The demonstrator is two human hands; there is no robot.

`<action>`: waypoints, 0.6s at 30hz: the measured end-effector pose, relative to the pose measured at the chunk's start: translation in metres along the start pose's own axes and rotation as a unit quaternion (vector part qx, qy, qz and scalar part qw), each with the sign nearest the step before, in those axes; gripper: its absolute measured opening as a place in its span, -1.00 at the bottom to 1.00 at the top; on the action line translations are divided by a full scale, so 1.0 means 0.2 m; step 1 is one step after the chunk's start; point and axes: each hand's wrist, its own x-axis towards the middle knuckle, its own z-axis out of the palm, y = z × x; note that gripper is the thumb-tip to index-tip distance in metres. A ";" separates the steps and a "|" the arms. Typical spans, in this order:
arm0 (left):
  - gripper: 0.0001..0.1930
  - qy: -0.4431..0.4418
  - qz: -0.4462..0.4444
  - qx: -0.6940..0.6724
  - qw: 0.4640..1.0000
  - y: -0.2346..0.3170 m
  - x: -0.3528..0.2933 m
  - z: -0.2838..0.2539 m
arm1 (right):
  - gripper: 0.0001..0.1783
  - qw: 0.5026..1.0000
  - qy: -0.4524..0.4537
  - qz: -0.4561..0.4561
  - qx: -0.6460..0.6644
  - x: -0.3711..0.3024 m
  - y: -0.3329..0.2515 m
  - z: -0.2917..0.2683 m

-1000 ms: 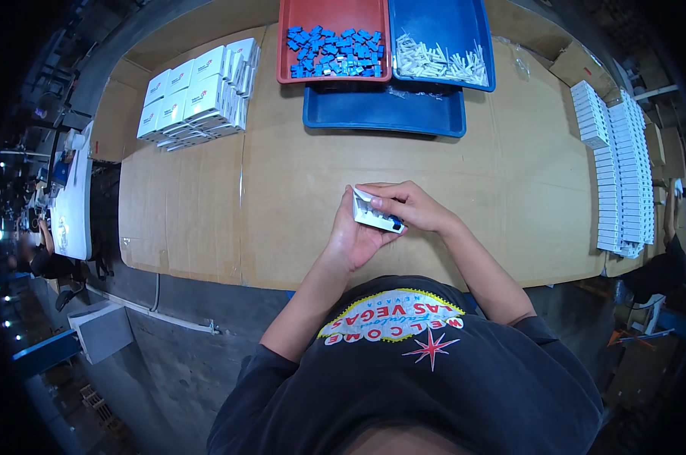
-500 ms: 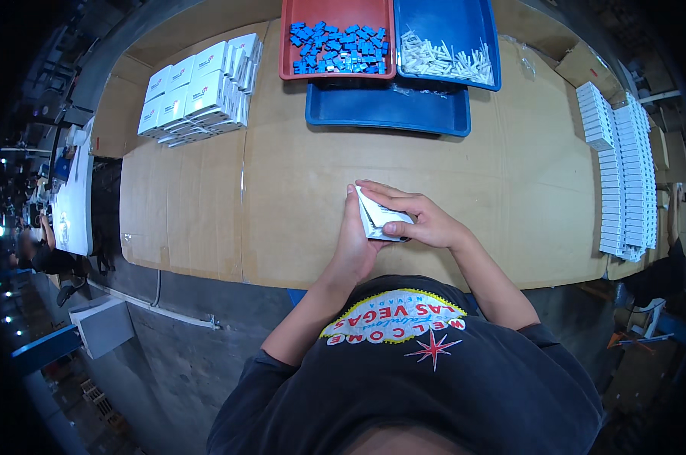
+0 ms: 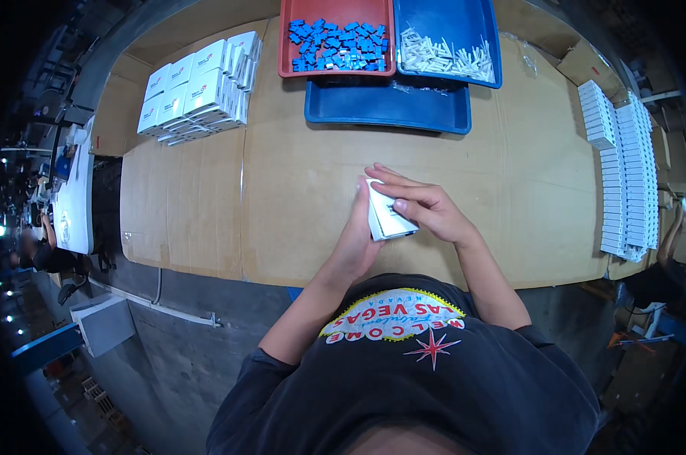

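A small white box (image 3: pixel 387 221) is held between my two hands, above the cardboard-covered table (image 3: pixel 305 197) and close to my body. My left hand (image 3: pixel 356 233) closes along the box's left side, with part of its fingers hidden behind the box. Across the top and right of it lies my right hand (image 3: pixel 436 215), its fingers over the far edge and its thumb pressed on the white face. A dark strip shows at the near edge of the box. What is inside cannot be seen.
Stacked white boxes (image 3: pixel 186 89) stand at the far left, and long stacks of white boxes (image 3: pixel 623 178) at the right. At the back are a red tray (image 3: pixel 337 11) of blue pieces, a blue tray (image 3: pixel 445 15) of white sticks and a lower blue tray (image 3: pixel 388 114).
Both hands have shifted slightly right with the box. Its raised white flap now lies flatter, and the right thumb has moved farther up. At the right edge a co-worker's arm has appeared.
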 end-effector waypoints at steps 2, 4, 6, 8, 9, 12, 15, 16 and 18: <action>-0.41 0.001 0.012 0.051 0.999 -0.01 -0.02 -0.03 | -0.30 0.999 0.044 -0.002 0.000 0.01 -0.05 0.04; -0.51 0.020 0.034 0.060 0.997 0.01 -0.04 -0.02 | -0.20 0.987 0.162 -0.017 -0.014 0.01 -0.08 0.09; -0.51 0.018 0.069 0.109 0.991 0.06 -0.06 0.01 | -0.14 0.979 0.203 -0.013 -0.009 0.03 -0.12 0.10; -0.51 0.018 0.105 0.157 0.982 0.08 -0.08 0.01 | -0.05 0.973 0.230 0.016 0.004 0.02 -0.09 0.08; -0.52 0.006 0.114 0.176 0.978 0.08 -0.09 0.01 | -0.05 0.973 0.229 0.016 0.005 0.01 -0.09 0.07; -0.55 -0.003 0.140 0.220 0.966 0.05 -0.11 -0.02 | -0.12 0.980 0.163 0.084 0.072 -0.02 -0.09 0.07; -0.55 0.000 0.164 0.239 0.957 0.05 -0.11 -0.04 | -0.26 0.982 0.121 0.125 0.080 -0.03 -0.12 0.05; -0.55 0.002 0.171 0.234 0.957 0.05 -0.12 -0.04 | -0.34 0.982 0.112 0.110 0.101 -0.04 -0.13 0.04; -0.52 -0.010 0.175 0.235 0.956 0.06 -0.13 -0.04 | -0.42 0.979 0.092 0.104 0.147 -0.04 -0.14 0.02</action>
